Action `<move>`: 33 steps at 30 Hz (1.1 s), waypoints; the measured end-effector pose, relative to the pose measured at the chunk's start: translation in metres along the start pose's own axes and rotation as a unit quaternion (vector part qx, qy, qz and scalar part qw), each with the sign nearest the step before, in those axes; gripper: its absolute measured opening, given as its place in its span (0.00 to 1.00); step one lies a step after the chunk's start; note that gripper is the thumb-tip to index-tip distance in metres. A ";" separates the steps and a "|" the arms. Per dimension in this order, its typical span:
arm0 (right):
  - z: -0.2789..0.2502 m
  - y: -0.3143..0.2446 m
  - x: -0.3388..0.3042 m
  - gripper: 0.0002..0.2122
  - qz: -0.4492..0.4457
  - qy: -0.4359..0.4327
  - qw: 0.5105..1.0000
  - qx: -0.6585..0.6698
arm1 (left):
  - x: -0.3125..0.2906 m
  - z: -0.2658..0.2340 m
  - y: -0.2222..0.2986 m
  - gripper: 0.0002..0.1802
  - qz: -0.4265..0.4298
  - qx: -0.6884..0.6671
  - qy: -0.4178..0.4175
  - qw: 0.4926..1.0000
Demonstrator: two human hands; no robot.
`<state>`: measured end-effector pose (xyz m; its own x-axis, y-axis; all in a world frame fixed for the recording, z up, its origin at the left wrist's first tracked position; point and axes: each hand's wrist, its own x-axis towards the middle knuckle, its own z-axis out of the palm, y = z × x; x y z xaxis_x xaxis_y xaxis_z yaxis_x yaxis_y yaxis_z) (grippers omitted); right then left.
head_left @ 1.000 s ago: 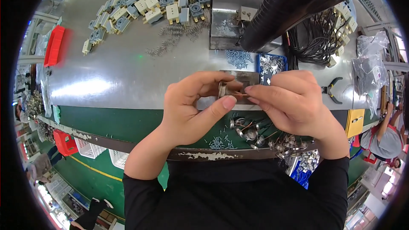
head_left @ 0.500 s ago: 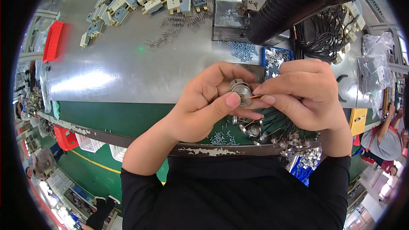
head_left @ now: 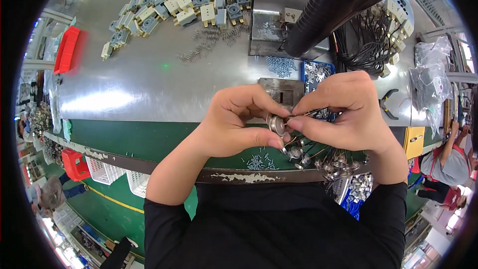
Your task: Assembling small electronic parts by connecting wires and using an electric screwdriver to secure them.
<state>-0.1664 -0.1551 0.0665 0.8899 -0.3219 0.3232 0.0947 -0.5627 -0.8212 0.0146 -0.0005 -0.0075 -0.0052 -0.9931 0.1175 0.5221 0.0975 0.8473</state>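
Observation:
Between the fingers and thumb of my left hand (head_left: 231, 124) is a small round metal cup (head_left: 277, 125), now turned partly on its side. My right hand (head_left: 346, 114) is closed in a pinch at the cup's right side, its fingertips on a thin copper-coloured wire end; the fingers cover most of the wire. Just below my right hand lie several similar metal cups (head_left: 341, 162) on black wires, bunched at the bench's front edge. Loose small screws (head_left: 259, 162) sit on the green mat (head_left: 124, 137) below my left hand.
Behind my hands are a slotted metal block (head_left: 269, 85), a screw pile (head_left: 282, 66) and a blue tray (head_left: 304, 77) of small metal parts. A black post (head_left: 323, 17) rises beyond. Pliers (head_left: 389, 103) lie right. Springs (head_left: 199, 45) and cream-and-grey sockets (head_left: 186, 16) lie farther back.
The metal cup has turned from facing up to more side-on and dropped slightly toward me. My right hand has shifted a little left, revealing the pliers; the slotted block now shows.

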 end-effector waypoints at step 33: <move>0.017 -0.005 -0.015 0.21 0.059 -0.050 0.996 -0.046 | 0.012 -0.003 -0.010 0.13 0.333 0.542 0.176 0.752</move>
<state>-0.1729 -0.1345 0.0574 0.9326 -0.3159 0.1744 -0.0512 -0.5943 -0.8026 0.0119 -0.0137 -0.0165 0.2745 -0.6381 0.7193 -0.6926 0.3877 0.6082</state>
